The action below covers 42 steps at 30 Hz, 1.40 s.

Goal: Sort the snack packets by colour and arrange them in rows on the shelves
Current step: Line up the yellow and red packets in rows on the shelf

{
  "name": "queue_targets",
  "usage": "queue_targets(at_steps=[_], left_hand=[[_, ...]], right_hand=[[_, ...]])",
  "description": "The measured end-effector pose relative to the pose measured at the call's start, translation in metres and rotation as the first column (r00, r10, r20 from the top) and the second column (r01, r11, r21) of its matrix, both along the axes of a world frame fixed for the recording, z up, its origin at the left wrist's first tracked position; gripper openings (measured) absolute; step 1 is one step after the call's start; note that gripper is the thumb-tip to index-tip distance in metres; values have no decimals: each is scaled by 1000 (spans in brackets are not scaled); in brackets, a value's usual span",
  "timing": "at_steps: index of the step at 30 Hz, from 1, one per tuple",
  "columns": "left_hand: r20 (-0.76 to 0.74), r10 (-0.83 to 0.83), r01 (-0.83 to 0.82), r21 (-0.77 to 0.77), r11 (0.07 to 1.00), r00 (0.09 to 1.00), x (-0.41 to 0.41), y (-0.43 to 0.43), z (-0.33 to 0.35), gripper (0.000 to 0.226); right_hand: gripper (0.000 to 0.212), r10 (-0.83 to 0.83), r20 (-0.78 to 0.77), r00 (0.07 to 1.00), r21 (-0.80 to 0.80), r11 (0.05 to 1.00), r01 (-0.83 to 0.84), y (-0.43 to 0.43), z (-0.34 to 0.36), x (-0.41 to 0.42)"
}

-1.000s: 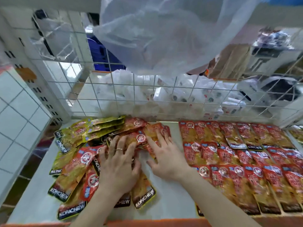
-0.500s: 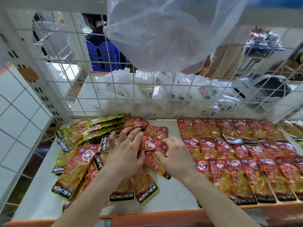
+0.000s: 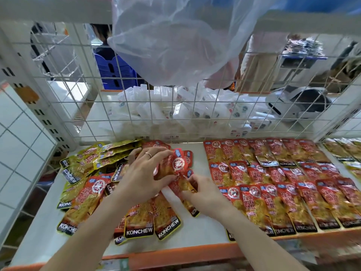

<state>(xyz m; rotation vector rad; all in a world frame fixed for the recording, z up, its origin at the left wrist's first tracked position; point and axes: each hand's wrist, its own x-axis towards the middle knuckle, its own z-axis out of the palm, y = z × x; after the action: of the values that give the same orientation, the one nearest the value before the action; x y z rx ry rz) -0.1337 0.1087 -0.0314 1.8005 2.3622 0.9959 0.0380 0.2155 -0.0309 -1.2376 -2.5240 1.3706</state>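
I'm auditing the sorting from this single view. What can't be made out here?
Head view only.
What lies under the left hand and right hand, which grip red packets: covered by the hands.
Far-right yellow packets: cut off by the frame edge.
White boxes at the back: labels too small.

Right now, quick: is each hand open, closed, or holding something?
Left hand: grips a red packet between fingers and thumb.
Right hand: pinches a second red packet just below.

both forearms extended, left hand (image 3: 142, 178) and right hand (image 3: 207, 194) close together, fingers (image 3: 156, 153) curled.
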Motion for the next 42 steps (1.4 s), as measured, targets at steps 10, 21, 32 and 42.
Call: queue_targets(at_steps=[10,21,32,42], left_hand=[[959,-273,-408,282,868,81,31,-8,31,82],[1000,3,-519,-1,855,3,49,-23,16,31],[976,171,-523,-76,849,136,139,1,29,22],[979,147,-544,-47,837,141,244,65,29,12]], right_hand=[[19,-161,-210,964,-205,972,118,4,15,19],[15,-330,-327,885,-471,869,150,3,26,52],[17,-267,-442,856,-491,871,18,51,32,131],[16,-230,-442,867,-473,881,-8,119,30,227]])
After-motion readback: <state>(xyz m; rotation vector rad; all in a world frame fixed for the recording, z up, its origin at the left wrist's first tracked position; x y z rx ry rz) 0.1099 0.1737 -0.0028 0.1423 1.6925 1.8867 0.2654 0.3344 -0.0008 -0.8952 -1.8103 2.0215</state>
